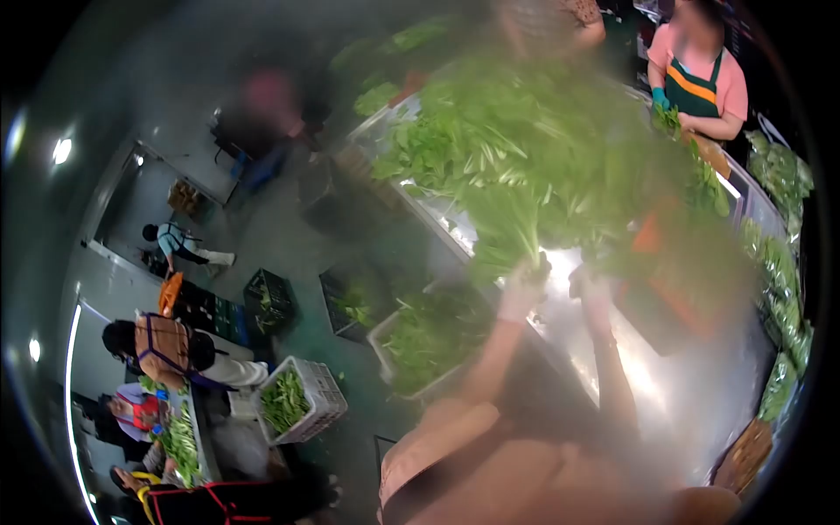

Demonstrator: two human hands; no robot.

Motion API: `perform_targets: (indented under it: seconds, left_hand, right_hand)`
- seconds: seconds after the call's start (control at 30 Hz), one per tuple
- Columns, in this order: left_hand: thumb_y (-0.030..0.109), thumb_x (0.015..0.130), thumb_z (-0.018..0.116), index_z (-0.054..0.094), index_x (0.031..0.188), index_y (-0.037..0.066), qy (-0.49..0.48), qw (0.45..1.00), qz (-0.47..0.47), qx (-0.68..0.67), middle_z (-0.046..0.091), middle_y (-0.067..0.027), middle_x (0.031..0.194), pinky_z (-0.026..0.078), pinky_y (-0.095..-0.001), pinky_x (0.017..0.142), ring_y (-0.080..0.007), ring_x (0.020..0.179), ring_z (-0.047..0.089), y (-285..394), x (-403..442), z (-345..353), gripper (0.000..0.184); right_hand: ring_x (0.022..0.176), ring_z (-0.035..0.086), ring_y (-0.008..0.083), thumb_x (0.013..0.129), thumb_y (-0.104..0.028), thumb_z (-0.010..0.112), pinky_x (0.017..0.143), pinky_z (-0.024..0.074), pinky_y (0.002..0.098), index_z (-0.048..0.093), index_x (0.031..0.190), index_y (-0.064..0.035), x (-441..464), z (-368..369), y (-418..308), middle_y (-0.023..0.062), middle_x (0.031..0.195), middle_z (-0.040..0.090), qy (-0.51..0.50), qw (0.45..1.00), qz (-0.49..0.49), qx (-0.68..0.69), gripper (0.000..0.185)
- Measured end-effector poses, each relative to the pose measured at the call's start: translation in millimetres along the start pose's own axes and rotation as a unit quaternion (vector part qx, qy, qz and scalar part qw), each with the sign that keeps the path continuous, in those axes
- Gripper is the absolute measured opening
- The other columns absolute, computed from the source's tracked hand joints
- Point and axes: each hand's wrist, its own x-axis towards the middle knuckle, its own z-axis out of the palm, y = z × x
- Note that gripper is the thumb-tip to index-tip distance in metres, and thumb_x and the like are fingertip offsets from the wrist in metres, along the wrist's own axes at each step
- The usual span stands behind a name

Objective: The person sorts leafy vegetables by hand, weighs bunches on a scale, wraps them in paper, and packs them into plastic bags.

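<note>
A haze over the lens softens everything. Wrapped round the stem ends of a bunch of leafy greens [512, 232], my left hand [521, 294], pale as if gloved, is closed beside the table's near edge. The leaves of that bunch fan out towards the big heap of greens [525, 131]. Just to the right, my right hand [591, 293] hovers over the shiny metal table [569, 337] with its fingers curled in. Blur hides what those fingers hold, if anything.
An orange item [647, 234] and a blurred orange-edged box [669, 306] lie to the right. Bagged greens [777, 271] line the right edge. Crates of greens [306, 407] stand on the floor at left. A co-worker in a green apron [696, 87] handles greens across the table.
</note>
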Motion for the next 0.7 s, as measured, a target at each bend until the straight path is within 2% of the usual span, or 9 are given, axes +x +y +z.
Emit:
perform_targets:
  seconds: [0.1, 0.13, 0.17, 0.23, 0.3, 0.33, 0.37, 0.43, 0.7]
  left_hand:
    - [0.011, 0.088, 0.057, 0.053, 0.106, -0.005, 0.015, 0.987, 0.081, 0.136, 0.06, -0.0164, 0.094, 0.056, -0.0316, 0.074, -0.0245, 0.081, 0.062, 16.6, -11.8, 9.5, 0.025]
    - [0.012, 0.088, 0.056, 0.053, 0.107, -0.005, 0.023, 0.971, 0.08, 0.222, 0.06, -0.0191, 0.098, 0.056, -0.0291, 0.072, -0.0243, 0.087, 0.062, 21.8, -16.0, 6.4, 0.025]
    - [0.012, 0.088, 0.057, 0.054, 0.107, -0.005, -0.03, 0.902, 0.155, 0.402, 0.061, -0.0188, 0.099, 0.055, -0.0293, 0.072, -0.0229, 0.089, 0.061, 21.0, -18.2, -2.5, 0.026]
    - [0.012, 0.087, 0.059, 0.057, 0.105, -0.005, 0.01, 0.927, 0.079, 0.366, 0.062, -0.0149, 0.097, 0.054, -0.0308, 0.07, -0.021, 0.088, 0.06, 17.9, -23.5, -9.3, 0.025]
    - [0.009, 0.087, 0.058, 0.059, 0.105, -0.003, 0.007, 0.871, 0.029, 0.49, 0.062, -0.0116, 0.097, 0.051, -0.0317, 0.074, -0.0201, 0.089, 0.059, 5.5, -26.3, -9.3, 0.022]
    - [0.01, 0.086, 0.058, 0.056, 0.11, -0.002, -0.037, 0.748, 0.007, 0.663, 0.061, -0.0107, 0.101, 0.05, -0.0314, 0.076, -0.0193, 0.09, 0.058, 7.7, -25.0, -18.7, 0.027]
    - [0.01, 0.085, 0.059, 0.054, 0.115, 0.0, -0.089, 0.591, 0.007, 0.802, 0.059, -0.0098, 0.104, 0.049, -0.031, 0.079, -0.0186, 0.091, 0.058, 9.3, -24.5, -28.9, 0.032]
    - [0.01, 0.085, 0.059, 0.053, 0.117, 0.0, -0.186, 0.452, 0.013, 0.873, 0.059, -0.0097, 0.105, 0.049, -0.0309, 0.079, -0.0184, 0.091, 0.058, -5.0, -14.8, -11.6, 0.033]
    - [0.011, 0.084, 0.06, 0.05, 0.121, 0.002, -0.347, 0.361, -0.054, 0.864, 0.058, -0.0093, 0.107, 0.048, -0.0306, 0.08, -0.0179, 0.092, 0.057, -84.2, 16.6, 44.8, 0.039]
  right_hand:
    - [0.064, 0.056, 0.0129, 0.084, -0.031, 0.059, 0.06, 0.0454, 0.0242, 0.059, 0.09, -0.0008, -6.6, -15.7, 0.7, 0.0067, 0.067, 0.057, -0.189, 0.9, 0.121, -0.373, 0.03]
    - [0.069, 0.057, 0.0153, 0.082, -0.033, 0.061, 0.062, 0.0463, 0.0261, 0.059, 0.093, 0.0, -0.8, -27.2, 49.1, 0.009, 0.072, 0.059, -0.19, 0.866, -0.007, -0.463, 0.035]
    - [0.074, 0.058, 0.0179, 0.08, -0.034, 0.063, 0.065, 0.047, 0.029, 0.059, 0.095, 0.0009, -8.9, -28.5, 47.3, 0.0111, 0.079, 0.061, -0.169, 0.88, -0.078, -0.438, 0.039]
    - [0.085, 0.06, 0.023, 0.077, -0.037, 0.066, 0.074, 0.0482, 0.0355, 0.059, 0.099, 0.0031, -12.1, -14.3, 9.0, 0.0151, 0.094, 0.062, -0.089, 0.938, -0.17, -0.288, 0.046]
    - [0.097, 0.056, 0.0237, 0.075, -0.043, 0.068, 0.084, 0.0468, 0.0377, 0.047, 0.118, 0.0051, -7.3, -10.9, 19.3, 0.0198, 0.11, 0.057, -0.058, 0.966, -0.033, -0.251, 0.068]
    - [0.103, 0.054, 0.0238, 0.074, -0.046, 0.068, 0.086, 0.0466, 0.0362, 0.037, 0.128, 0.0049, -1.8, -6.0, 45.4, 0.0221, 0.113, 0.055, -0.053, 0.974, -0.034, -0.218, 0.08]
    - [0.109, 0.052, 0.0266, 0.069, -0.045, 0.071, 0.09, 0.0442, 0.0374, 0.031, 0.132, 0.0044, -27.0, 3.0, -46.6, 0.0243, 0.119, 0.051, -0.12, 0.991, 0.051, -0.014, 0.09]
    - [0.111, 0.051, 0.0312, 0.062, -0.043, 0.073, 0.093, 0.0422, 0.0383, 0.028, 0.135, 0.0025, -21.3, 9.2, -14.5, 0.0246, 0.124, 0.047, -0.042, 0.994, -0.015, -0.097, 0.097]
    - [0.104, 0.053, 0.0375, 0.054, -0.043, 0.074, 0.088, 0.0451, 0.0428, 0.013, 0.14, -0.0058, -25.5, -4.8, -11.9, 0.024, 0.117, 0.048, 0.072, 0.952, 0.011, -0.298, 0.112]
